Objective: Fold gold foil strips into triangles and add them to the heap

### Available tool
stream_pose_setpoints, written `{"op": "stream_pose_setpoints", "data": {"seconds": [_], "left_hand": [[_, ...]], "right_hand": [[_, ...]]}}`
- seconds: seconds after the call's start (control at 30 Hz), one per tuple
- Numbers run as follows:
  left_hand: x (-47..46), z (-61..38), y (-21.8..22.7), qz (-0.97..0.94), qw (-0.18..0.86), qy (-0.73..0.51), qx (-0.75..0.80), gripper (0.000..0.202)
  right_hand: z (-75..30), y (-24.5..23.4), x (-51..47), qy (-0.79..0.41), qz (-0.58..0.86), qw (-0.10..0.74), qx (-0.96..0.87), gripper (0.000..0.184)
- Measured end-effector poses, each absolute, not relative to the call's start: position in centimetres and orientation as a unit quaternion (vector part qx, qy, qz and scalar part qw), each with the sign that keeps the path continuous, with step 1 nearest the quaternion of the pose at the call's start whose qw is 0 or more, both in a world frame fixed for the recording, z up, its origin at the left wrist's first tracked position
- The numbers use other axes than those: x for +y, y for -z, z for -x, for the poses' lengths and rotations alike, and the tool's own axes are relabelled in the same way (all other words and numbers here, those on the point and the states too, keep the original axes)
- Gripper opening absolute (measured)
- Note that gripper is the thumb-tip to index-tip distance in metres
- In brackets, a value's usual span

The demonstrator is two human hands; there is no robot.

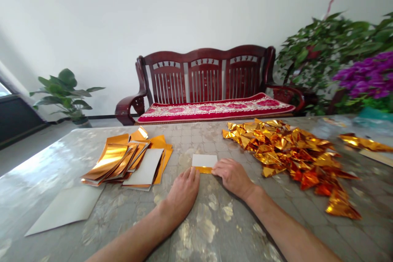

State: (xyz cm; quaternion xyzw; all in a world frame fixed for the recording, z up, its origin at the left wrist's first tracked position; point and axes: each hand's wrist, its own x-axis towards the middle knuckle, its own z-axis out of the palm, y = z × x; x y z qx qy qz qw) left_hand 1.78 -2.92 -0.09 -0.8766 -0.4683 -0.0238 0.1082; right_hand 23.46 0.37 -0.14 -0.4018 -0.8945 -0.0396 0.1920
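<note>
A small sheet of gold foil paper [204, 160] lies on the table in front of me, white side up. Along its near edge a strip is folded over, showing gold. My left hand [185, 186] is closed at the left end of that fold, fingers together and pressing down on it. At the right end, my right hand [232, 175] pinches the folded edge between thumb and fingers; the thumb is partly hidden. Left of my hands is a loose stack of gold foil sheets [115, 157], some white side up. To the right sits a heap of folded gold foil pieces [285, 147].
A single pale sheet [66, 208] lies at the table's left. Clear plastic [333, 126] and a long gold piece [365, 143] rest at the far right. Behind the patterned table [202, 233] stand a wooden bench [205, 73], a potted plant [67, 94] and purple flowers [367, 75].
</note>
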Motion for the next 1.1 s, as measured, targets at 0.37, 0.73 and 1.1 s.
{"op": "stream_pose_setpoints", "data": {"seconds": [0.37,0.73,1.1], "left_hand": [[-1.6,-1.2,-0.8,0.851,0.071,0.118,-0.507,0.024],[2.0,0.7,-0.7,0.906,-0.046,0.08,-0.413,0.046],[0.1,0.4,-1.2,0.854,-0.073,0.234,-0.46,0.021]], "right_hand": [[-19.8,-0.5,-2.3,0.022,0.351,0.181,-0.919,0.021],[-22.6,0.3,0.8,-0.06,0.415,0.343,-0.841,0.054],[-21.3,-0.8,0.2,0.0,0.428,0.198,-0.882,0.023]]}}
